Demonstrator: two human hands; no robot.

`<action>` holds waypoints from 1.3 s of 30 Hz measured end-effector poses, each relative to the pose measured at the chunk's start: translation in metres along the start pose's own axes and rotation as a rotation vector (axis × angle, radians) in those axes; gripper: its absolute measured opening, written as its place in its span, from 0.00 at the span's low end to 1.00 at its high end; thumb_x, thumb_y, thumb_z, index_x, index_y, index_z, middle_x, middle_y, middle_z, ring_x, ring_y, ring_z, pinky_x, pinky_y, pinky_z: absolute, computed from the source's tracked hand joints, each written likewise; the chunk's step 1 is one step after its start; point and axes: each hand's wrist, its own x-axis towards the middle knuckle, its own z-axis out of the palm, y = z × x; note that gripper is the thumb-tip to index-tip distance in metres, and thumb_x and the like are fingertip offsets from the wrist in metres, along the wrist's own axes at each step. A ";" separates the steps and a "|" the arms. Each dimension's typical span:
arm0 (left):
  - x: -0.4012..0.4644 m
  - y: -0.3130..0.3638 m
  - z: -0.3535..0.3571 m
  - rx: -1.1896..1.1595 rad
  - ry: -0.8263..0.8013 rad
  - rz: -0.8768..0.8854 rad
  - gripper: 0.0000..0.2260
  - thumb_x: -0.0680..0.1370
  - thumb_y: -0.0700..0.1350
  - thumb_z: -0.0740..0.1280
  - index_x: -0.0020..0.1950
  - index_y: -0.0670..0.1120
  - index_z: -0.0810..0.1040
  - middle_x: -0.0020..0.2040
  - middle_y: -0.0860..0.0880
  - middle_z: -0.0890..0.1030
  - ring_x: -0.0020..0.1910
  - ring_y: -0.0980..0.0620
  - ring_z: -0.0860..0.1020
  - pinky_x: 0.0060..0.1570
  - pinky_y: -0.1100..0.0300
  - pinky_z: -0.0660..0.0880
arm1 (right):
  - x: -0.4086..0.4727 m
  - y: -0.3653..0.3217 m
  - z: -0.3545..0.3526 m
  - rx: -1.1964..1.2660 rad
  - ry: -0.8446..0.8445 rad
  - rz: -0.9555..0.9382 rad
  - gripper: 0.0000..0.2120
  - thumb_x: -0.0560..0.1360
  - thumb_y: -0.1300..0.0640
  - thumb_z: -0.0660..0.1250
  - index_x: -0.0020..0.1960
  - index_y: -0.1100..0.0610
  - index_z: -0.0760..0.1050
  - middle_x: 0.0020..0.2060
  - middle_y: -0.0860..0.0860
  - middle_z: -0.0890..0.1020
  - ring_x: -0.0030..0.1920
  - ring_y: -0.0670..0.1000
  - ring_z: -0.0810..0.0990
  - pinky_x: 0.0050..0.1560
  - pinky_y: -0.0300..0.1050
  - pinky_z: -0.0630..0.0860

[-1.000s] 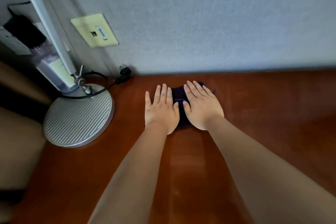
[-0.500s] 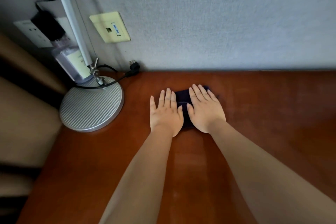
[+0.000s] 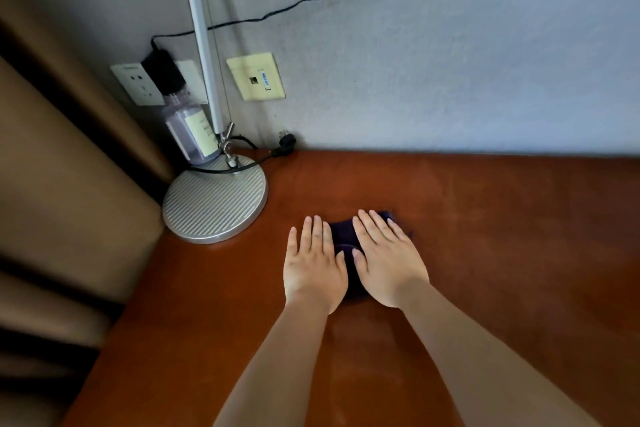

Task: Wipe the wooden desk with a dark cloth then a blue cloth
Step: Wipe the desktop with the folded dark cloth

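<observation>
Dark cloth (image 3: 341, 236) lies bunched under both your flat hands, left hand (image 3: 313, 269) and right hand (image 3: 388, 262), fingers straight, mid-surface (image 3: 502, 218). Keep even pressure, overlap strokes, and steer clear of the lamp base (image 3: 214, 199).

We count two hands — the left hand (image 3: 313, 267) and the right hand (image 3: 387, 262) — and one dark cloth (image 3: 343, 236) on one wooden desk (image 3: 502, 236). We also count one lamp base (image 3: 214, 203) with one pole (image 3: 202, 35), one bottle (image 3: 188, 132), two wall plates — a white socket (image 3: 136, 83) and a yellowed plate (image 3: 256, 76) — one black adapter (image 3: 162, 71) and one loose plug (image 3: 285, 142).
</observation>
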 end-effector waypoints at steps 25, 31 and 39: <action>0.148 -0.043 -0.020 -0.200 0.061 -0.103 0.26 0.83 0.51 0.40 0.79 0.42 0.41 0.79 0.45 0.41 0.78 0.49 0.39 0.76 0.51 0.39 | 0.172 0.026 -0.013 -0.069 -0.004 -0.016 0.27 0.82 0.47 0.42 0.79 0.56 0.46 0.78 0.51 0.49 0.77 0.47 0.45 0.76 0.45 0.41; 0.100 -0.043 -0.014 -0.095 0.157 -0.140 0.26 0.83 0.51 0.40 0.77 0.41 0.35 0.78 0.43 0.35 0.77 0.47 0.35 0.75 0.49 0.36 | 0.133 0.004 -0.009 -0.025 0.007 -0.008 0.28 0.82 0.47 0.43 0.79 0.57 0.45 0.78 0.51 0.48 0.77 0.47 0.44 0.76 0.44 0.41; 0.055 -0.043 -0.008 -0.111 0.103 -0.059 0.24 0.84 0.49 0.42 0.79 0.40 0.48 0.79 0.43 0.50 0.78 0.48 0.48 0.75 0.54 0.41 | 0.095 -0.018 -0.003 0.002 -0.025 -0.028 0.27 0.83 0.46 0.42 0.79 0.55 0.45 0.78 0.50 0.45 0.77 0.47 0.42 0.76 0.45 0.40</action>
